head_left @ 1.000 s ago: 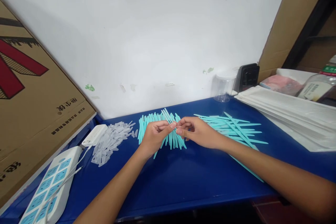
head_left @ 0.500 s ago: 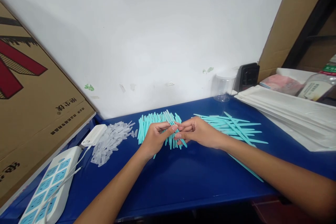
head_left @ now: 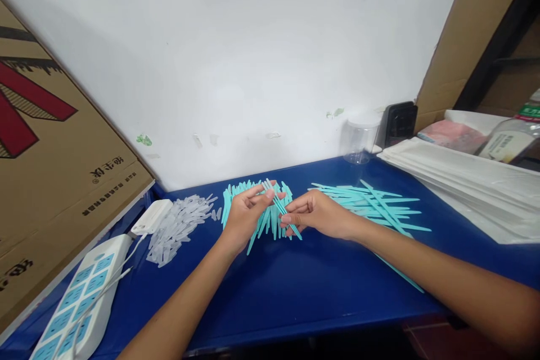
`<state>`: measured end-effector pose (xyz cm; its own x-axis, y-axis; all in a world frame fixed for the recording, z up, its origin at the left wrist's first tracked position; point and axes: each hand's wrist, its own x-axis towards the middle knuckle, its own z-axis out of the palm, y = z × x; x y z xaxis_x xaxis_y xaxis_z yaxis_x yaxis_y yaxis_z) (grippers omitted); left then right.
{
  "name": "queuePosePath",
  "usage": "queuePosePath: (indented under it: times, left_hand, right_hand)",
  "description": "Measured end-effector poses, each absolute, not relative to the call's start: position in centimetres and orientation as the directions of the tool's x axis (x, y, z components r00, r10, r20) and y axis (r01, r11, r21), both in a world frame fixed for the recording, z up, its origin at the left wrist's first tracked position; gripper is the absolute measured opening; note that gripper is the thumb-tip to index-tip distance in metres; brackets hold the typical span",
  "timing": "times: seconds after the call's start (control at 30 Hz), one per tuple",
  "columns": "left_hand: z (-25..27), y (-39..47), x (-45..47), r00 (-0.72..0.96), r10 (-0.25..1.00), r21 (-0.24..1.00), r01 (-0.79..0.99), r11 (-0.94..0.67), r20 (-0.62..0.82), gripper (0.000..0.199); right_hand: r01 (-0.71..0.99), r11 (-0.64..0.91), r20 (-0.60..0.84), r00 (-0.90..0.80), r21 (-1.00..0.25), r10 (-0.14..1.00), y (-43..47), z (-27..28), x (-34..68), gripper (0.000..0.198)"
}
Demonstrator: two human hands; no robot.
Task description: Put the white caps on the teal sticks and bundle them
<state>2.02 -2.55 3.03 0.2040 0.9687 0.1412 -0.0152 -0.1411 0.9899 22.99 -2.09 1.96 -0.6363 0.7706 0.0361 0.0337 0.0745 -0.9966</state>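
The left hand [head_left: 244, 216] pinches the whitish upper ends of a few thin turquoise sticks [head_left: 278, 203] between thumb and fingers, and the right hand [head_left: 323, 214] has its fingertips closed around the lower, turquoise part. These held sticks are tilted, with upper ends toward the wall [head_left: 270, 67] and lower ends toward the right and the person; their exact number I cannot tell. They are in the air, in front of the middle pile of turquoise sticks [head_left: 269, 224], which the left hand partly covers. The right forearm passes over the near side of the right pile of turquoise sticks [head_left: 371, 202], and one stick from under it points its tip toward the front edge of the table [head_left: 316, 287]. Between the two hands and this edge, a wide blue surface gives room for moving the wrists. A narrower blue strip separates the two stick piles. On the left, a heap of translucent flat pieces [head_left: 181, 228] touches a white plastic box [head_left: 152, 217], and a power strip [head_left: 80, 298] follows the left edge, beside the large cardboard box [head_left: 63, 180]. A clear jar [head_left: 360, 140] stands near the back edge, and a stack of white sheets [head_left: 472, 185] limits the right side.
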Motion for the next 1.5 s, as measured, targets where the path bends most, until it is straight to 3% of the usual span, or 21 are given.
queuePosePath:
  times: [0.33,0.8,1.0,1.1,1.5]
  left_hand:
    - [3.2,-2.6,1.9,0.158,0.966,0.978,-0.011,-0.206,0.205,0.052]
    - [2.7,-2.7,2.2,0.191,0.968,0.986,0.006,-0.167,0.163,0.044]
    - [2.8,-2.7,2.4,0.194,0.976,0.994,-0.052,-0.091,0.100,0.052]
    - [2.7,-2.6,2.5,0.216,0.976,0.994,-0.104,-0.014,0.037,0.046]
    - [3.1,-3.1,2.6,0.179,0.977,0.988,-0.122,-0.099,0.120,0.036]
  right_hand:
    - [0.030,0.045,0.012,-0.700,-0.999,0.714,-2.2,1.4,22.6,0.045]
    - [-0.020,0.025,0.032,-0.700,-0.999,0.713,-2.7,1.2,22.3,0.051]
    - [-0.019,0.038,0.040,-0.698,-0.999,0.715,-2.6,1.0,22.4,0.052]
    - [-0.018,0.041,0.042,-0.702,-0.999,0.711,-2.7,0.9,22.4,0.051]
    - [0.174,0.299,0.139,-0.603,-0.938,0.786,-3.1,2.3,22.7,0.046]
